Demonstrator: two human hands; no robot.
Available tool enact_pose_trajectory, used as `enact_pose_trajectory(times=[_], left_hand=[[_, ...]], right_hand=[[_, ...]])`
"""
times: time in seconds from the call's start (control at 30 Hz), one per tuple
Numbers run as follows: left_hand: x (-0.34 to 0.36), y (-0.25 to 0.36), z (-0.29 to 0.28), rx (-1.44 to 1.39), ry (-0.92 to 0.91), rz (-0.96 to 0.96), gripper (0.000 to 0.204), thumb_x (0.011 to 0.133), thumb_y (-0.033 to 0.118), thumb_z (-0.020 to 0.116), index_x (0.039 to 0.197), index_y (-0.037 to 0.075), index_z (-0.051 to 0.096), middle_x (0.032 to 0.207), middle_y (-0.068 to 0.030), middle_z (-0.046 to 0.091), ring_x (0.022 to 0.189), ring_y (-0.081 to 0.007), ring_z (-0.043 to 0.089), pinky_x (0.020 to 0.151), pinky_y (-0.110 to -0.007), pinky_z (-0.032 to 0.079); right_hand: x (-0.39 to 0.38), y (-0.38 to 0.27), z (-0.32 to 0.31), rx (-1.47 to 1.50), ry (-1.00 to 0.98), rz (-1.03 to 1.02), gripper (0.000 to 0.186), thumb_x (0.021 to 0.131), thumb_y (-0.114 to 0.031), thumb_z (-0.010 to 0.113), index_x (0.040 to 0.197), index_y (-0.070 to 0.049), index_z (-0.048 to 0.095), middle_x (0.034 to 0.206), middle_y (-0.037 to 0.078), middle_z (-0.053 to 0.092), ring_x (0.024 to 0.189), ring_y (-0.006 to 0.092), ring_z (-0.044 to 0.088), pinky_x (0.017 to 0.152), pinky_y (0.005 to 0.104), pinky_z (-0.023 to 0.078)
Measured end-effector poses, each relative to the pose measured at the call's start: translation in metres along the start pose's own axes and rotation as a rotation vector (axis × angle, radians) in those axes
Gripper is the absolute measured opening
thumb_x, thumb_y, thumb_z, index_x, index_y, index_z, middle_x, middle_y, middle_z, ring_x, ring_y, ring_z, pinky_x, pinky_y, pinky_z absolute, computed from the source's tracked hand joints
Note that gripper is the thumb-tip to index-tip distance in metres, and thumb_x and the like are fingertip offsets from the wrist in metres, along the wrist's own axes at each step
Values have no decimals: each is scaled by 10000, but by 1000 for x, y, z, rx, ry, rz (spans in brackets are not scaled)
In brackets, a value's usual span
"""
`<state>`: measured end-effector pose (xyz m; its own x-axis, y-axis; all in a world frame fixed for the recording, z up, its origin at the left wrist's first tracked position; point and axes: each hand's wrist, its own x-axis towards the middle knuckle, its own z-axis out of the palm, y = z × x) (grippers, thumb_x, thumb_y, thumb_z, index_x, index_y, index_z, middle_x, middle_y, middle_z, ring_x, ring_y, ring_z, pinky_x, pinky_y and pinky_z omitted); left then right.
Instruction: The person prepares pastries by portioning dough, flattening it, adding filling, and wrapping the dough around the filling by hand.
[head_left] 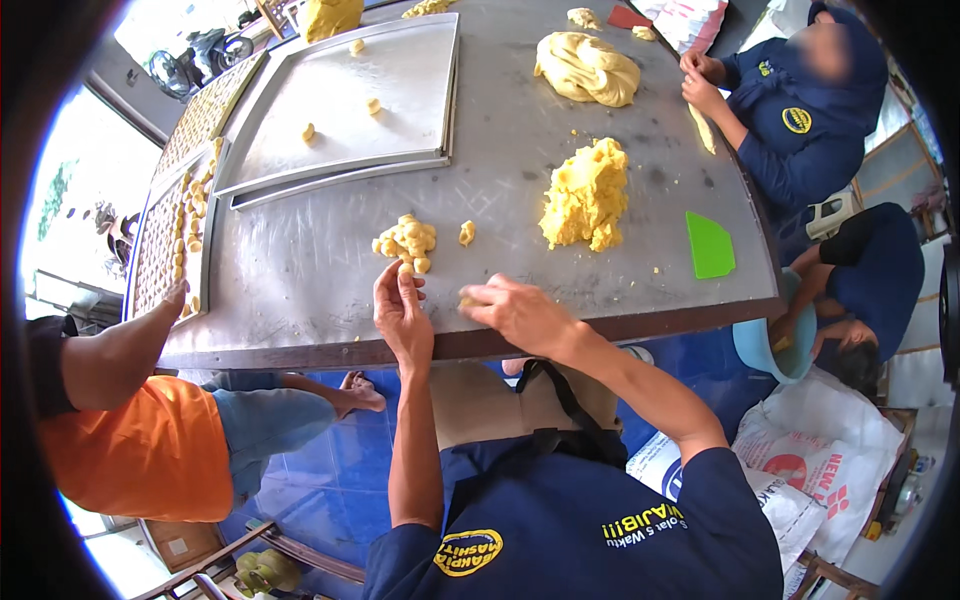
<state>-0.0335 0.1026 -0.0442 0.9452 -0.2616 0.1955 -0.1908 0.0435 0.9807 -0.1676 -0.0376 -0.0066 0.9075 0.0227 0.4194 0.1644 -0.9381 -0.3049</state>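
Observation:
My left hand [400,315] is closed on a small pale dough ball [406,271] at its fingertips, just before a pile of dough balls [404,237] on the steel table [300,260]. My right hand [515,320] is curled to its right, pinching a small yellowish piece [467,298], partly hidden by the fingers. A loose little lump [467,233] lies beyond. Farther right sit a crumbly yellow mass [585,195] and a green plastic scraper [708,243]; behind them is a big smooth dough mound [586,68].
Metal trays [335,110] and trays of small pieces [170,240] occupy the back and left. A person in orange [140,440] works at left. One co-worker [800,130] handles dough at right; another [870,290] bends over a blue tub [750,345]. Sacks [800,460] lie below.

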Motion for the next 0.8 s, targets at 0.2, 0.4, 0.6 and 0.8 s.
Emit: enact_pose_trajectory(times=[0.2, 0.4, 0.6, 0.8], left_hand=[[2, -5, -5, -10, 44, -4, 259, 1077, 163, 601, 1266, -5, 655, 965, -44, 692, 849, -92, 633, 743, -243, 514], [3, -6, -4, 225, -90, 135, 245, 978, 16, 672, 1216, 54, 713, 888, -26, 669, 796, -95, 605, 714, -258, 505], [-6, 20, 24, 668, -389, 519, 207, 870, 160, 781, 1073, 115, 779, 968, -101, 761, 1008, -273, 694, 828, -420, 574], [-6, 30, 57, 1110, -526, 697, 317, 942, 313, 679, 1098, 42, 734, 1159, -132, 724, 1280, -363, 578, 989, -514, 473]], right_hand=[[-8, -5, -6, -16, -222, -63, 181, 892, -115, 628, 1023, -95, 751, 1133, 14, 662, 1009, 227, 637, 912, 369, 599], [-52, 31, -55, -1, -107, 213, 371, 907, 4, 564, 1222, -88, 737, 1326, 111, 668, 1155, 311, 637, 1028, 394, 527], [-97, 94, -96, -179, 197, 686, 503, 934, 96, 566, 1431, 19, 571, 1245, 218, 554, 1099, 392, 621, 936, 441, 526], [-116, 114, -43, -437, 208, 669, 484, 926, 71, 593, 1408, 29, 582, 1366, 272, 548, 1150, 437, 582, 1005, 485, 471]])
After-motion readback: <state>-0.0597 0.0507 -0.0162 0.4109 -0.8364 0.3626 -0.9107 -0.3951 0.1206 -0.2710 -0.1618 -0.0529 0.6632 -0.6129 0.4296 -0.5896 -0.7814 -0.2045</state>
